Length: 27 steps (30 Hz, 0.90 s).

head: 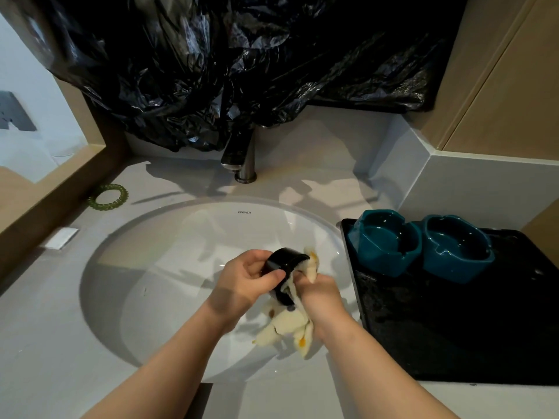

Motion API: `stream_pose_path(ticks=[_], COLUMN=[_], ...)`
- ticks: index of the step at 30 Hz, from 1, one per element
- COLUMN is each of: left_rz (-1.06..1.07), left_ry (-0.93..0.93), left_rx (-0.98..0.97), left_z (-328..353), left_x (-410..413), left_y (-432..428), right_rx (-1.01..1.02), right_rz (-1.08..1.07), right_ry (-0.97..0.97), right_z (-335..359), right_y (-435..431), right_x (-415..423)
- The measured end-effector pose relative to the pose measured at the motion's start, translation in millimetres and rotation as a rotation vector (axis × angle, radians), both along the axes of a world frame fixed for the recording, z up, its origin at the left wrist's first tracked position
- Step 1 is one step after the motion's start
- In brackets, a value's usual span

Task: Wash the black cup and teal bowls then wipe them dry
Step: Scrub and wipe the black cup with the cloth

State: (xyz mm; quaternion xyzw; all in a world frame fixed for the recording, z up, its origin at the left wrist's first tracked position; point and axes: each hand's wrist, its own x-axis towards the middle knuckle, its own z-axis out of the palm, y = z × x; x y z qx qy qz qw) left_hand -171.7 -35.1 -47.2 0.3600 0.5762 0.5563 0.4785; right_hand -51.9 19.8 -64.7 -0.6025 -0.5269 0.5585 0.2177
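Left hand (pixel 245 279): your fingers and thumb curl round the black cup (pixel 282 261), held tilted over the sink (pixel 181 237); grip firmly.
Cloth (pixel 290 328): work it round wall and rim, turning the cup.
Right hand (pixel 323 293): your fingers bunch the cloth against the cup.
Teal bowls (pixel 384 240): side by side on the black tray (pixel 453 328).

We're over the sink (pixel 181 225), set into the counter (pixel 45 328). Our left hand (pixel 242 282) holds the cup (pixel 284 260) above the basin, our right hand (pixel 323 294) just right of it gripping the cloth (pixel 290 328), which hangs below the cup. Right of the sink lies the tray (pixel 453 328), and at its far end the left bowl (pixel 384 241) and right bowl (pixel 456 247) stand side by side. Behind the sink stands the tap (pixel 242 152), with the plastic sheet (pixel 211 55) behind it. Far left on the counter lies a hair tie (pixel 108 197).
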Motion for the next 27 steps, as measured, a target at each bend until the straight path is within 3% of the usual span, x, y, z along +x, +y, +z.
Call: stream_pose_path(ticks=[6,13,22,25,27], left_rz=[-0.186,-0.212,-0.112,-0.142,-0.135], left_ry=[0.106,0.045,0.01,-0.003,-0.109], left_rx=[-0.174,-0.141,-0.025,-0.089,-0.153], left_z=[-4,-7,-11,-11,-10], left_x=[-10,-7,-3,-4,-5], left_y=[-6,-6,-4,-5,-5], right_rx=[0.242,0.502,0.029,0.061,0.132], right_rz=[0.087,0.187,0.027,0.073,0.106], right_ry=[-0.138,-0.249,-0.073,-0.098,-0.112], right_z=[4,7,4,2,3], right_y=[0,-5,4,1,-2], right_x=[3,2,2,4,4])
